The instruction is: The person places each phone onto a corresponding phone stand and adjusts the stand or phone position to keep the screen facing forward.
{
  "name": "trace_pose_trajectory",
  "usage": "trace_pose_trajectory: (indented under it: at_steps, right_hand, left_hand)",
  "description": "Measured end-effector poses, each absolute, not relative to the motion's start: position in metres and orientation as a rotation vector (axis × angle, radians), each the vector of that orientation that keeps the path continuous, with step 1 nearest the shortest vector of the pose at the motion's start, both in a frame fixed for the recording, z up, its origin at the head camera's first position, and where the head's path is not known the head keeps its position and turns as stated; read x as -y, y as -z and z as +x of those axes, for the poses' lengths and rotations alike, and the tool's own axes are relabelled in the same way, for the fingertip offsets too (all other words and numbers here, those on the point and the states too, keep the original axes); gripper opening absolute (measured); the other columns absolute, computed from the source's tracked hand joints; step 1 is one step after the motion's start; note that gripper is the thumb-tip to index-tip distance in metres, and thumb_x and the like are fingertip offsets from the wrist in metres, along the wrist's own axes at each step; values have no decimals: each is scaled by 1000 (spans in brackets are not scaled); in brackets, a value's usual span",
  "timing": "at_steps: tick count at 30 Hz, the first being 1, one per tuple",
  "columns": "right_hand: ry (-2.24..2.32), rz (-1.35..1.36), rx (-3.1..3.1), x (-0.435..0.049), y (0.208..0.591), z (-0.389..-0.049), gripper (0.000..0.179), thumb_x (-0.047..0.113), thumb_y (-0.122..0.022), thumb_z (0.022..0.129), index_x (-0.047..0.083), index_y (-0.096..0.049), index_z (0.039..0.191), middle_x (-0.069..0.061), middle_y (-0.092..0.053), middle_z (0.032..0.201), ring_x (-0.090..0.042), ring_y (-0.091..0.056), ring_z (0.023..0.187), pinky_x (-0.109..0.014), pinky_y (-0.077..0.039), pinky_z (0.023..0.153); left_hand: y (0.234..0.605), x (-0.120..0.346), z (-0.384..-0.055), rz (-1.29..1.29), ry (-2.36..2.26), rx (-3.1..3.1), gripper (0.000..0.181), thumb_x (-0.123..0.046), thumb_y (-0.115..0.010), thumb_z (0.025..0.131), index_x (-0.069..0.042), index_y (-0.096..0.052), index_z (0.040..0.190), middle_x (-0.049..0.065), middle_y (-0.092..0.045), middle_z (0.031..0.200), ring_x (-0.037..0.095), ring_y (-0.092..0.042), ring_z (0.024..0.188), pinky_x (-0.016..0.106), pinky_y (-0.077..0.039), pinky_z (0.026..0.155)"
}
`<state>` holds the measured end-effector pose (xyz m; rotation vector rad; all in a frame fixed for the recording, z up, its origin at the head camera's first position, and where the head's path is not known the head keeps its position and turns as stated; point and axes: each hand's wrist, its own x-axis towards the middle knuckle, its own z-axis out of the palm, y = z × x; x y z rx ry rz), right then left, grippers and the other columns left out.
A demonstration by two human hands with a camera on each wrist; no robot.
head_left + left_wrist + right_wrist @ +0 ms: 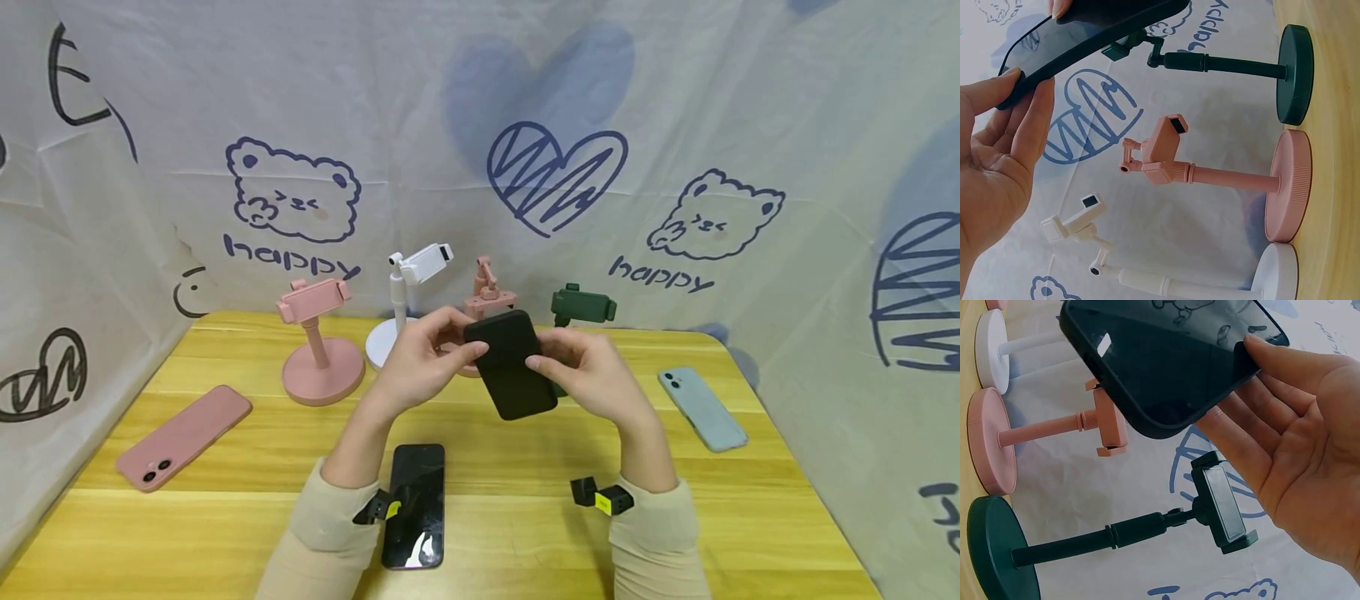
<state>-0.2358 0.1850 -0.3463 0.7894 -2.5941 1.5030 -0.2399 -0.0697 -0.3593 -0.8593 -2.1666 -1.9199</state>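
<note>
Both hands hold up a black smartphone in a dark case (517,375), tilted above the table with its glossy screen toward the person. My left hand (423,362) pinches its upper left corner, thumb on the front and fingers behind. On the opposite edge my right hand (592,375) grips it the same way, its thumb (1266,353) lying on the screen's border. Behind the phone stand a pink phone stand (1229,178), partly hidden in the head view, and a green phone stand (1141,531). A white phone stand (397,292) rises just beyond the left hand.
Another pink phone stand (321,375) is at the back left. On the wooden table (510,533) lie a pink phone (183,437), a black phone (416,500) by the left sleeve and a light blue phone (703,408) at right. A printed cloth (420,125) hangs behind.
</note>
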Motion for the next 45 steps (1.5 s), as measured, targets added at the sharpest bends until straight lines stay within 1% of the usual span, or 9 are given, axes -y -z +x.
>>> trace_pose_trajectory:
  at_steps: [5, 8, 13, 17, 24, 28, 33, 39, 45]
  right_hand:
    - [-1481, 774, 2576, -185, 347, -236, 26, 5, -71, 99, -1, -73, 124, -16, -75, 112, -25, -76, 92, -38, -64, 84]
    - [-1481, 766, 2539, -185, 347, -236, 24, 5, -72, 98, 0, -74, 121, -15, -76, 110, -24, -76, 89, -36, -64, 83]
    - [-1485, 734, 2472, -183, 348, -238, 24, 3, -75, 95, 2, -75, 119, -14, -77, 104, -23, -74, 82, -29, -63, 78]
    - [-1514, 667, 2417, -182, 348, -237, 27, 3, -74, 95, 1, -74, 123, -15, -76, 102, -23, -71, 78, -26, -61, 75]
    - [-1624, 612, 2231, -177, 350, -238, 24, 2, -73, 97, -2, -73, 120, -18, -76, 100, -15, -71, 78, -28, -63, 72]
    - [-1727, 588, 2070, -173, 351, -239, 23, -4, -71, 96, -9, -71, 118, -8, -76, 95, -10, -72, 78, -28, -64, 70]
    - [-1891, 526, 1889, -169, 351, -240, 22, -8, -67, 97, -15, -67, 118, 6, -76, 94, -10, -74, 79, -30, -64, 70]
    - [-1974, 440, 1827, -165, 350, -239, 25, -3, -68, 98, -12, -68, 121, 3, -78, 97, -13, -75, 81, -31, -64, 70]
    - [-2035, 449, 1800, -163, 348, -238, 26, 0, -69, 99, -10, -67, 123, -2, -77, 100, -15, -74, 84, -32, -65, 72]
  left_hand:
    - [359, 68, -240, -844, 1961, 2156, 17, 1, -74, 95, 4, -67, 110, 19, -68, 102, 28, -74, 81, 39, -65, 70]
    - [359, 67, -240, -841, 1947, 2131, 18, 1, -74, 95, 4, -67, 111, 19, -69, 102, 24, -73, 83, 36, -65, 71]
    - [360, 65, -241, -830, 1937, 2065, 21, 4, -72, 95, 6, -66, 115, 19, -68, 105, 20, -71, 92, 29, -62, 81]
    - [362, 62, -242, -822, 1969, 2041, 24, 5, -72, 94, 7, -65, 117, 21, -68, 110, 19, -70, 97, 30, -62, 85]
    - [364, 58, -241, -841, 1973, 2072, 25, 4, -73, 94, 5, -65, 118, 19, -67, 115, 23, -69, 100, 27, -61, 86]
    - [365, 56, -241, -846, 1969, 2099, 24, 1, -73, 94, 3, -67, 118, 17, -69, 114, 25, -69, 99, 26, -61, 81]
    - [367, 54, -243, -853, 1969, 2126, 23, 0, -74, 94, 2, -68, 117, 16, -69, 112, 24, -69, 97, 29, -62, 81]
    - [370, 51, -243, -830, 1947, 2092, 24, 3, -74, 94, 5, -68, 117, 19, -70, 110, 27, -71, 97, 32, -64, 79]
    - [370, 46, -241, -801, 1925, 1993, 25, 6, -73, 93, 8, -68, 117, 22, -70, 109, 29, -71, 99, 30, -63, 85]
